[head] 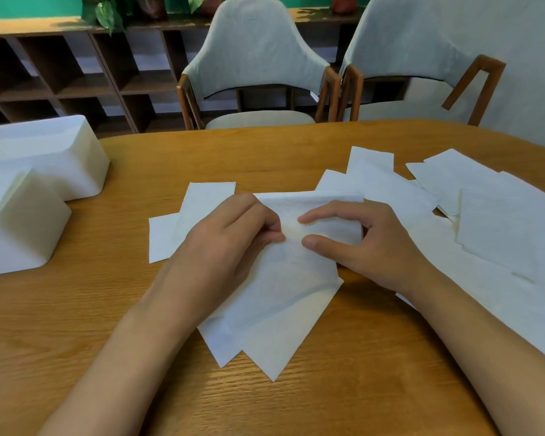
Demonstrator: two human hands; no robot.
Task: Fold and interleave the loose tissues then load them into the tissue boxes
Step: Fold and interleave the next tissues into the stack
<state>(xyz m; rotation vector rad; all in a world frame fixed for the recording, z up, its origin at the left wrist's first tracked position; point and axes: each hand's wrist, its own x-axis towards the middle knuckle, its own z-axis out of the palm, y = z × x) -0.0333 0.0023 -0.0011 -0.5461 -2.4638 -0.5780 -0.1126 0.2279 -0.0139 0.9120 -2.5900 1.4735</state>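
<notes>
1. The tissue is lying on the counter, well to the right of the nearer tissue box. Its long axis is running away from the person, and two loose corners are pointing back toward them.
2. Both hands are working its far end. The left hand, the one nearer that box, is pinching a fold in a narrow grip. The right hand is resting thumb and forefinger spread on the sheet, clasping nothing.
3. The coming crease, I'd judge, is going to run between the two hands, across that long axis.
4. Loose tissues are lying farther right of the box, and a second tissue box is sitting just behind it.
</notes>
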